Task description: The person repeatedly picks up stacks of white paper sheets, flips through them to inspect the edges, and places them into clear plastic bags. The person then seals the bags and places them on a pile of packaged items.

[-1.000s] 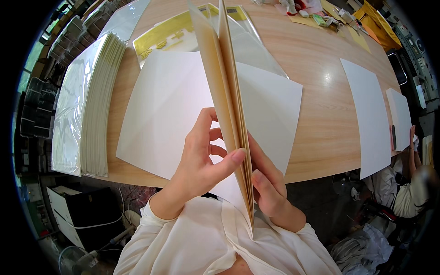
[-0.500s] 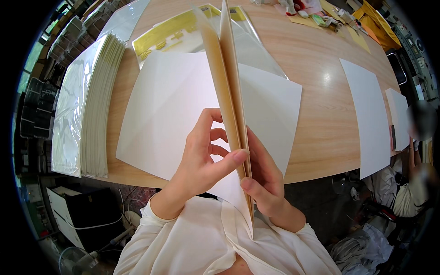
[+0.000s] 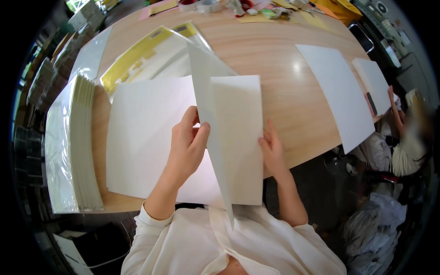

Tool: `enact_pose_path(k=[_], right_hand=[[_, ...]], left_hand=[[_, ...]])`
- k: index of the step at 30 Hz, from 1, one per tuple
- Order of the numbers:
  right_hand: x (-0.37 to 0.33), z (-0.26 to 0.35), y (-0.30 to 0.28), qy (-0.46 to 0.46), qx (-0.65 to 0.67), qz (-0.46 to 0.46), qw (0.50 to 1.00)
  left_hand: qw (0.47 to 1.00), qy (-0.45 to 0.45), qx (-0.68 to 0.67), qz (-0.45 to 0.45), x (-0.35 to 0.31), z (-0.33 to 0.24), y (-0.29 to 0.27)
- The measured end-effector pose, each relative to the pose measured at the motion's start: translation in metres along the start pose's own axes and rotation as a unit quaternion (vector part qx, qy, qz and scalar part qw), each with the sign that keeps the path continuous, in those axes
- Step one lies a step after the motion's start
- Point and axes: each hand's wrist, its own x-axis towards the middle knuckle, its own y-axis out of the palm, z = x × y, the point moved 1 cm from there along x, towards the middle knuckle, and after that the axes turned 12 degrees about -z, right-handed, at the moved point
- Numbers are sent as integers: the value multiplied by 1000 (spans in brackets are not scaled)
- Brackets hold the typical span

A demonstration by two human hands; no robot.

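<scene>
I hold a folded white sheet [image 3: 238, 137] upright over the near edge of a wooden table [image 3: 279, 68]. My left hand [image 3: 187, 145] pinches its left flap between thumb and fingers. My right hand [image 3: 271, 147] grips the right edge of the wider panel. The fold opens toward me, showing its white inner faces. Beneath it a large white sheet [image 3: 146, 137] lies flat on the table.
A tall stack of sheets in a clear bag [image 3: 73, 146] lies at the left. A yellow-edged clear packet [image 3: 151, 55] sits behind. Two white sheets [image 3: 337, 94] lie at the right, where another seated person [image 3: 410, 142] is. Small items clutter the far edge.
The folded sheet, seen edge-on with a tan side before, has swung open so its white faces show. My right hand moved out to its right edge.
</scene>
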Motion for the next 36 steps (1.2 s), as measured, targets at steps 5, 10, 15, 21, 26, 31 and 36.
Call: enact_pose_path(k=[5, 10, 15, 21, 26, 31, 36], right_hand=[[-45, 25, 4, -61, 57, 88, 993], [-59, 37, 14, 98, 118, 172, 973], [-34, 12, -30, 78, 229, 69, 968], [10, -20, -192, 0, 299, -106, 948], [33, -52, -302, -105, 301, -292, 902], [55, -81, -352, -101, 277, -409, 864], [79, -106, -376, -63, 254, -427, 866]], left_hand=[[998, -51, 7, 23, 12, -1, 36], [991, -15, 114, 65, 9, 3, 61], [988, 136, 77, 17, -3, 6, 52], [941, 294, 68, -153, -8, 21, -29], [922, 188, 230, -247, -2, 60, -99], [861, 108, 439, -232, -5, 129, -144], [823, -22, 517, -234, -17, 158, -169]])
